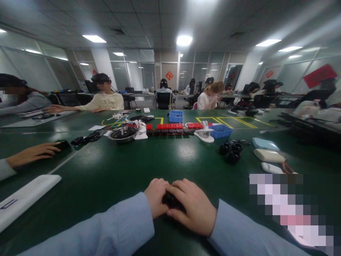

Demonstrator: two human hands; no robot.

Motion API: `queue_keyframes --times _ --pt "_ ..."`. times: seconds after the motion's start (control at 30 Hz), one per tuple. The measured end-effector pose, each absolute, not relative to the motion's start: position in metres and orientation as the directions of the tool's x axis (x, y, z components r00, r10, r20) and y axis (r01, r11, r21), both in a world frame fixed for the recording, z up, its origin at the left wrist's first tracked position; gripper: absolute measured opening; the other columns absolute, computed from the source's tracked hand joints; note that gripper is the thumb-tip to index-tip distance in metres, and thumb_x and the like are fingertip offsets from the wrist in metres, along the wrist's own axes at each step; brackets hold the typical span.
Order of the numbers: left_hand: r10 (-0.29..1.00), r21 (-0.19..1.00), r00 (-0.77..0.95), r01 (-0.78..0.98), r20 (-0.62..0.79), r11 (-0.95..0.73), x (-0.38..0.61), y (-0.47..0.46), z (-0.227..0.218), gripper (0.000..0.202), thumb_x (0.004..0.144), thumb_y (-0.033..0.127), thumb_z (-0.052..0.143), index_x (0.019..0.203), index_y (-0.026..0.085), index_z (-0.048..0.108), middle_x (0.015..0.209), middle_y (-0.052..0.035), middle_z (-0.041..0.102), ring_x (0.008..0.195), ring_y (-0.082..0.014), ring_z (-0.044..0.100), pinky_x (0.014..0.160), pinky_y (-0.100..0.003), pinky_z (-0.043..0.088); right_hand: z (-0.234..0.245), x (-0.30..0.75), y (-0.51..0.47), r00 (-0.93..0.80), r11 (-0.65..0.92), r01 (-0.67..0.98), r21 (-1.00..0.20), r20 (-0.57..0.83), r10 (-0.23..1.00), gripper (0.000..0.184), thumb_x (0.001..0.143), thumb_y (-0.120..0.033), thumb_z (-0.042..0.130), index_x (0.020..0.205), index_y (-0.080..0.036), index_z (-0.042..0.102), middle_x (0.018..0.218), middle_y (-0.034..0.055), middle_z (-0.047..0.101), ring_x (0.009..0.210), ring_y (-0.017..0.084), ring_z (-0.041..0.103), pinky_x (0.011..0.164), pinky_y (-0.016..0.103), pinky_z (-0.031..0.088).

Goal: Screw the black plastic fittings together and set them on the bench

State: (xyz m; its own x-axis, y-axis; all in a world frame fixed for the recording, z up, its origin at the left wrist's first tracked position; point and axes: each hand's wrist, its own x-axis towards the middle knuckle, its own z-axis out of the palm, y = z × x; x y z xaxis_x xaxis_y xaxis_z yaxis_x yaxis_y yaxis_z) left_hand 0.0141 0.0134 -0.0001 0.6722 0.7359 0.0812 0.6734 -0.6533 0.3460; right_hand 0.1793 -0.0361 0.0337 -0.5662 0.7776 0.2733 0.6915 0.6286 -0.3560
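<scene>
Step judged as two-handed handling: black piece (172,201) between left hand (156,197) and right hand (195,207) at near side of counter (128,167), both hands' fingers curled round it; next move likely calls for steady, even grip.

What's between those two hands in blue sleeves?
In the head view, a shiny black object lies between the left hand and right hand, partly hidden by them.

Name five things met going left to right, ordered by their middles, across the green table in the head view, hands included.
Co-worker's hand, wearer's left hand, held black object, wearer's right hand, black round objects.
</scene>
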Motion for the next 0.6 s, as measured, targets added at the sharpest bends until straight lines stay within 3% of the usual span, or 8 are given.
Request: queue_keyframes --times 0.1,0.23,0.47,0.6 --pt "0.723 0.326 0.687 0.668 0.076 -0.669 0.015 0.014 -0.002 0.023 0.065 0.032 0.067 0.077 0.016 0.055 0.079 -0.0025 0.057 0.079 -0.0204 0.051 0.074 -0.034 0.038 0.031 0.178 -0.035 -0.58 0.645 0.676 -0.357 0.282 0.764 0.037 0.075 -0.027 0.064 0.11 -0.019 0.053 0.106 0.0064 0.055 0.089 0.021 0.047 0.078 0.035 0.04" --pt "0.722 0.301 0.687 0.675 0.078 -0.674 0.015 0.015 -0.004 0.025 0.068 0.037 0.064 0.077 0.017 0.054 0.077 -0.0024 0.056 0.078 -0.0204 0.051 0.072 -0.034 0.038 0.029 0.183 -0.031 -0.564 0.66 0.608 -0.441 0.346 0.75 0.035 0.073 -0.026 0.067 0.104 -0.017 0.055 0.099 0.0056 0.059 0.086 0.02 0.048 0.078 0.035 0.041" --pt "0.701 0.342 0.708 0.641 0.081 -0.687 0.014 0.013 0.005 0.029 0.072 0.045 0.061 0.075 0.017 0.054 0.075 -0.0012 0.056 0.075 -0.0191 0.05 0.068 -0.032 0.036 0.03 0.192 -0.028 -0.333 0.536 0.567 -0.626 0.421 0.844 0.031 0.068 -0.015 0.065 0.096 -0.017 0.053 0.092 0.0047 0.057 0.085 0.019 0.052 0.074 0.032 0.044" --pt "0.713 0.352 0.699 0.653 0.059 -0.67 0.014 0.012 0.008 0.028 0.07 0.043 0.065 0.077 0.018 0.055 0.077 -0.0002 0.056 0.077 -0.0189 0.05 0.069 -0.031 0.034 0.028 0.194 -0.027 -0.265 0.507 0.577 -0.64 0.441 0.858 0.026 0.067 -0.017 0.064 0.091 -0.018 0.053 0.086 0.003 0.055 0.079 0.018 0.052 0.07 0.031 0.044"
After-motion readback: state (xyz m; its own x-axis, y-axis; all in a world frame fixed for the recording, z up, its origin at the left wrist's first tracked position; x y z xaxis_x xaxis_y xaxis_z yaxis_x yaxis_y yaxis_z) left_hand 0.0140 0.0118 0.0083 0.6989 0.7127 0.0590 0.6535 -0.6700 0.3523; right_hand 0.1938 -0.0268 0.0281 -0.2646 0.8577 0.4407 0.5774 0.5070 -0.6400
